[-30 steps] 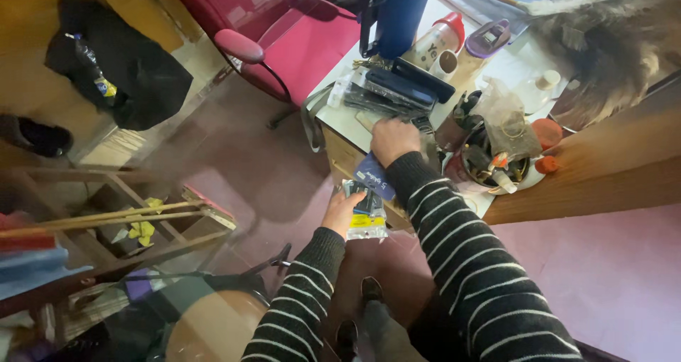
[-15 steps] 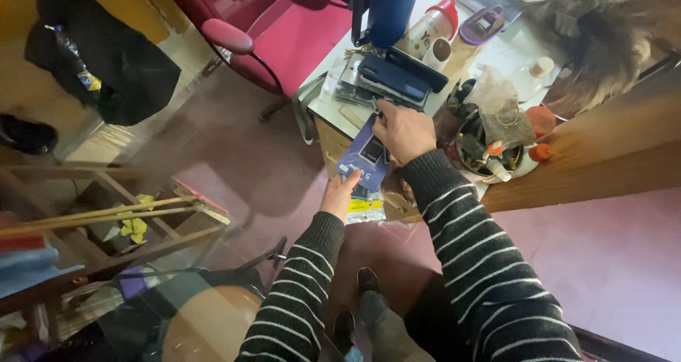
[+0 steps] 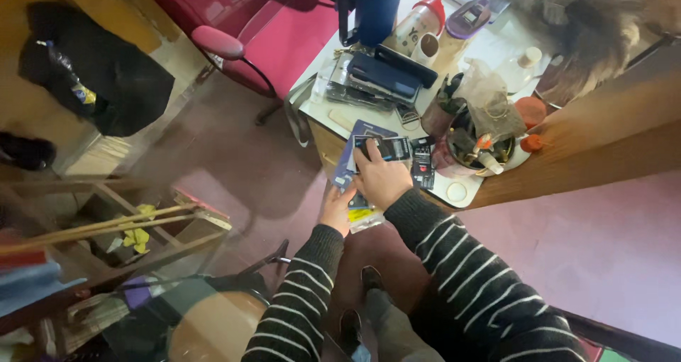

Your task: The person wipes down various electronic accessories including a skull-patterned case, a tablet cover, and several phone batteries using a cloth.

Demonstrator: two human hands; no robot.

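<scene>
At the white table (image 3: 464, 192) edge, right hand (image 3: 381, 179) presses 1 dark packet (image 3: 389, 147) flat, fingers spread; left hand (image 3: 337, 209) pinches the blue packets (image 3: 352, 156) beneath (keeping them steady)

A red office chair (image 3: 284, 42) stands beside the white desk (image 3: 323, 106). On the desk are 1 blue bottle (image 3: 376, 7), 1 dark case (image 3: 383, 74) and a pot of tools (image 3: 472, 145). A black bag (image 3: 106, 78) lies on the floor.
</scene>
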